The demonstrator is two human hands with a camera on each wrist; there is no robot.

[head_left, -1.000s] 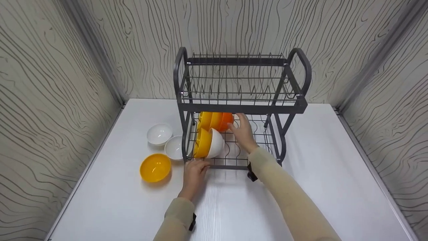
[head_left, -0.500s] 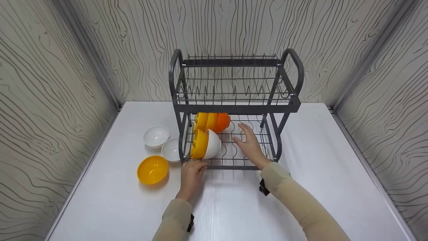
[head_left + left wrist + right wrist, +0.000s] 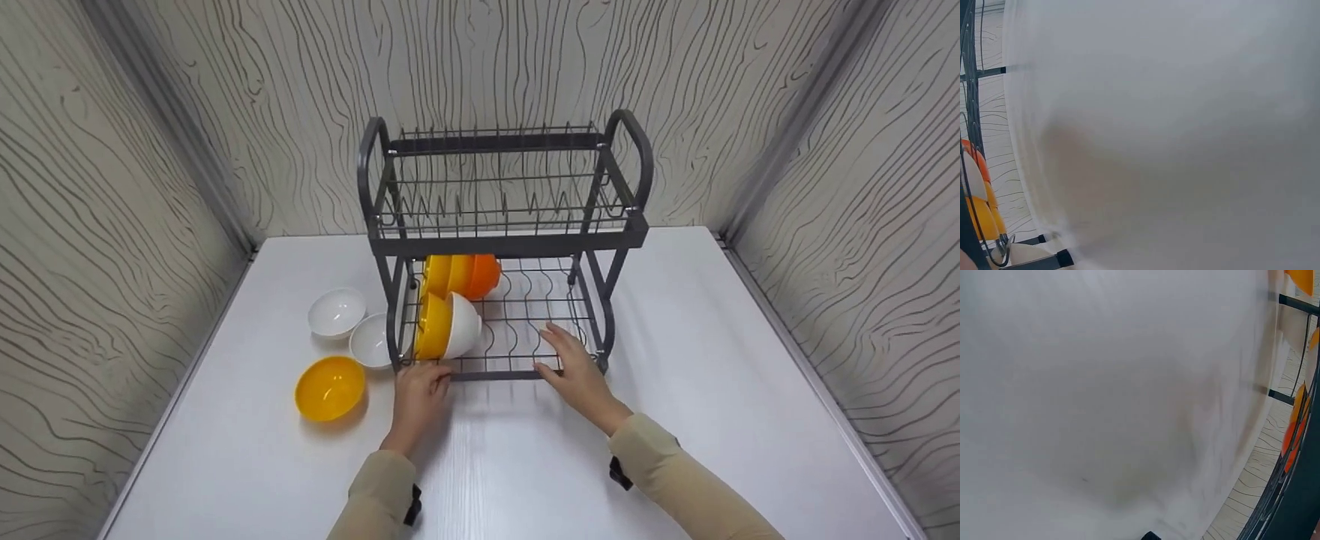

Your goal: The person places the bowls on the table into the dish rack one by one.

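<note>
A dark two-tier dish rack (image 3: 510, 244) stands on the white table. My left hand (image 3: 418, 394) grips its lower front rail at the left corner, fingers bent over it. Over the right end of that rail is my right hand (image 3: 577, 379), thumb and fingers spread, holding nothing; whether it touches the rail is unclear. On the lower tier, a yellow bowl (image 3: 431, 328) and a white bowl (image 3: 463, 326) lean nested at the front left. Behind them stand two yellow bowls (image 3: 448, 274) and an orange bowl (image 3: 486, 276), tilted on edge.
Left of the rack, a white bowl (image 3: 337, 313), a second white bowl (image 3: 370, 341) partly behind the rack's leg, and a yellow bowl (image 3: 330, 388) sit upright on the table (image 3: 247, 465). Wood-patterned panels (image 3: 300, 112) enclose the back and sides.
My right hand has let go of the orange bowl and drawn back toward the front right of the rack. My left hand stays on the rail. The head view has shifted slightly.
</note>
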